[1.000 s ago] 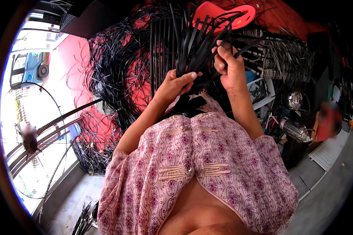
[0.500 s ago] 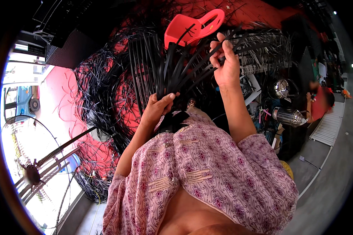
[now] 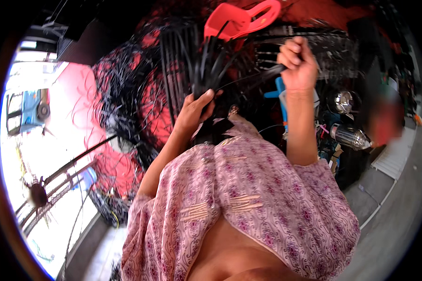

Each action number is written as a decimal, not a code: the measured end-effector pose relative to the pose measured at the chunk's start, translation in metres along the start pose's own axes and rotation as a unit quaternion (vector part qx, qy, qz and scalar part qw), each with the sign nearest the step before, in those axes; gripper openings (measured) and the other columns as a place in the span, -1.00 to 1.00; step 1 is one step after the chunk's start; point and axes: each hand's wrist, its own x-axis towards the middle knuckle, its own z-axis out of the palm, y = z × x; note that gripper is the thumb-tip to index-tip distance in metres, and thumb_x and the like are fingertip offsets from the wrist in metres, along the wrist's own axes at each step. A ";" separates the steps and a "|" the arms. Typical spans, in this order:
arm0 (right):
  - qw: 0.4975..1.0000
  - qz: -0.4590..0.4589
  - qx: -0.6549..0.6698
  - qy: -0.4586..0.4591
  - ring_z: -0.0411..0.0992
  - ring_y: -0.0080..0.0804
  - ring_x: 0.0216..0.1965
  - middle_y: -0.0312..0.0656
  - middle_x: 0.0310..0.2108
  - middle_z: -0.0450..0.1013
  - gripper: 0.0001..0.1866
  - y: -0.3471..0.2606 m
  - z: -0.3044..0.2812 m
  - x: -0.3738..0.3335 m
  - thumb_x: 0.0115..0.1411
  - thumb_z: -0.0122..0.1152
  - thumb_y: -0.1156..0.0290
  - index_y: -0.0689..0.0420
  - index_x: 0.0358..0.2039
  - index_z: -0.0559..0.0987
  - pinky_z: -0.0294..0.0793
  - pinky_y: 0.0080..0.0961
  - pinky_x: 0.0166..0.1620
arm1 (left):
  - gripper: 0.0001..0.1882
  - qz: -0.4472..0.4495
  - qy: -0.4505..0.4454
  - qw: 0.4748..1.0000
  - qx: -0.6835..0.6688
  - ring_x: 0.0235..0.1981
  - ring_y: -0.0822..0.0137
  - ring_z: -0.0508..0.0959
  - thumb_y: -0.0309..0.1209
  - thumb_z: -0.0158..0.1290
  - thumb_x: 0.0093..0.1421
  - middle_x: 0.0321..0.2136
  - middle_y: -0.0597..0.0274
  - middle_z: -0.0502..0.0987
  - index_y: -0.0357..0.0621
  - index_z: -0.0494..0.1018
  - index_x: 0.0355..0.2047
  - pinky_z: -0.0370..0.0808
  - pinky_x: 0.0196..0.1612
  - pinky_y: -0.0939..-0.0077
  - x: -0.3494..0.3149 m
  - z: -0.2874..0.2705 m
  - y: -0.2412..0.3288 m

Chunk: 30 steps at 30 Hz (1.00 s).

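The bundle of black strips (image 3: 203,77) is lying on the person's side of the red plastic chair (image 3: 227,22), a little toward its left. The left hand (image 3: 195,110) is clearly being the nearer one: it is gripping the bundle at its gathered lower end, with the thumb pressing across the top. The right hand (image 3: 297,63) is hanging well apart from the bundle, to the right of the chair and nearer to the person; its fingers are bending closed around a dark blurred strip (image 3: 273,71), and whether this is one strip or several, one cannot tell. This strip is extending sideways, from the right hand leftward and slightly down, in the direction of the left hand. The bundle's long axis is running away from the person, almost straight ahead, and its loose tips are spreading like a fan and pointing toward the chair.
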 end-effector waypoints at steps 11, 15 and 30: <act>0.922 0.145 -0.270 0.238 0.16 -0.77 -0.68 -0.36 -0.56 0.33 -0.81 0.037 -0.015 -0.025 0.21 0.24 0.30 0.15 -0.32 0.50 -0.03 -0.82 -0.70 | -0.63 0.023 -0.031 0.999 -0.022 -0.63 0.51 0.45 -0.17 -0.04 0.33 -0.54 0.21 0.55 -0.27 0.50 -0.15 0.39 -0.50 0.66 0.003 -0.010 -0.005; 0.925 0.122 -0.258 0.250 0.18 -0.78 -0.64 -0.39 -0.52 0.34 -0.73 0.078 -0.017 -0.018 0.07 0.41 0.28 0.08 -0.33 0.50 -0.03 -0.84 -0.69 | -0.68 0.018 -0.071 0.997 -0.017 -0.64 0.55 0.44 -0.22 0.00 0.32 -0.56 0.30 0.55 -0.25 0.54 -0.18 0.41 -0.50 0.67 0.002 -0.010 -0.005; 0.944 0.033 -0.200 0.259 0.37 -0.44 -0.48 -0.22 -0.45 0.43 -0.78 0.103 -0.018 -0.020 0.32 0.05 0.27 0.17 -0.29 0.48 0.35 -0.60 -0.43 | -0.70 0.011 -0.043 0.998 -0.046 -0.35 0.45 0.54 -0.24 0.07 0.27 -0.39 0.26 0.58 -0.28 0.57 -0.25 0.49 -0.25 0.58 0.005 -0.017 -0.017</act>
